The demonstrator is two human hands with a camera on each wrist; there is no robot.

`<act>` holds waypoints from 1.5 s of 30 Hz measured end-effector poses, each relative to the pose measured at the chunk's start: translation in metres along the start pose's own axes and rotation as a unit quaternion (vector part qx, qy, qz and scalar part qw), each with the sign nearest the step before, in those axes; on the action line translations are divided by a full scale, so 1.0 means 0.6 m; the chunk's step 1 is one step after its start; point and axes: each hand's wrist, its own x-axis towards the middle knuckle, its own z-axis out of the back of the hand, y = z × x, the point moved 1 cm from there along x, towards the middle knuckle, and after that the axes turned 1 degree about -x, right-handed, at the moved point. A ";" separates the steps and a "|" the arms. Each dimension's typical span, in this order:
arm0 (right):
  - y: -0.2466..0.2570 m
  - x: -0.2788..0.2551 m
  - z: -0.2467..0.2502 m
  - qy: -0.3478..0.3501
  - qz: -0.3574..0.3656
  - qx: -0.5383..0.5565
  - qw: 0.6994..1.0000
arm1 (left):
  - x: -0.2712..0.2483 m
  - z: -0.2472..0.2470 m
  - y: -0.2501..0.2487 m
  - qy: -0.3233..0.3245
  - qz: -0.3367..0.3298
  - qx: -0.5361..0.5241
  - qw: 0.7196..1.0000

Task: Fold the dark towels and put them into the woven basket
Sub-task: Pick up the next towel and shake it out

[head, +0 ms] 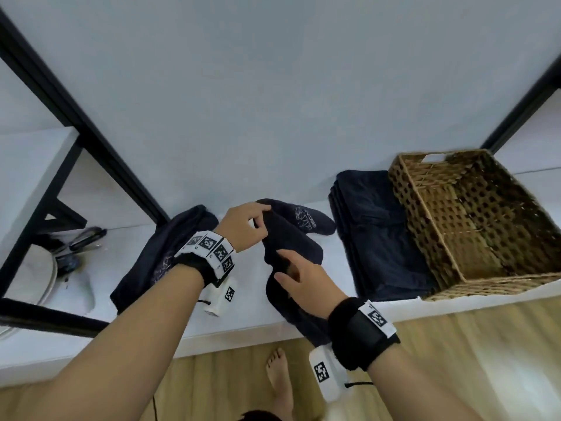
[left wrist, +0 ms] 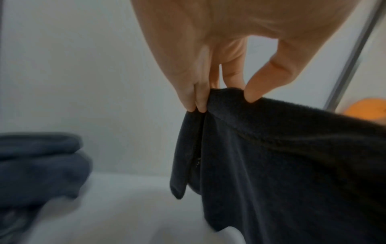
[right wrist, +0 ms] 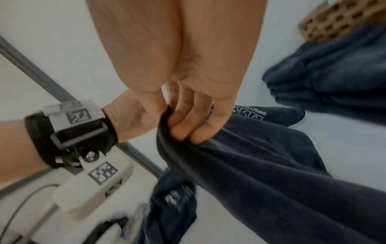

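The woven basket (head: 473, 223) stands to the far right of both hands, open and holding no towel, likely kept near for loading. Just left of it, to the right of the right hand (head: 306, 284), lies a folded dark stack (head: 382, 238), probably staged for the basket. A loose dark towel (head: 158, 256) waits under the left forearm. Between the hands hangs the towel being folded (head: 291, 241): the left hand (head: 243, 229) pinches its top edge, the right hand's fingers curl round a bunched edge lower down, seemingly to find corners for a fold
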 end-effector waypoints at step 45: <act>-0.306 0.331 0.045 -0.214 -0.239 0.066 0.945 | 0.081 -0.148 0.349 -0.029 0.264 -0.219 0.939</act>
